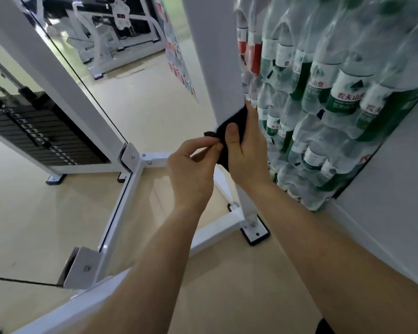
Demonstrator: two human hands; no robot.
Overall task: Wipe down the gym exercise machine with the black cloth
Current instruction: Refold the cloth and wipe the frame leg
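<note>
The fingers [214,147] of the left hand [191,169] are pressed together in a pinch on a loose corner of the black cloth [229,126], at the left edge of the white upright post [217,68] of the exercise machine. To the right of them, the right hand [247,150] wraps the cloth around the post, with the thumb flat on the front and the other fingers behind, hidden. The cloth sits low on the post, and the post runs long from top to bottom, so I judge the next wipe must go along this axis. The right hand is nearer, beside the packed water bottles [336,92].
</note>
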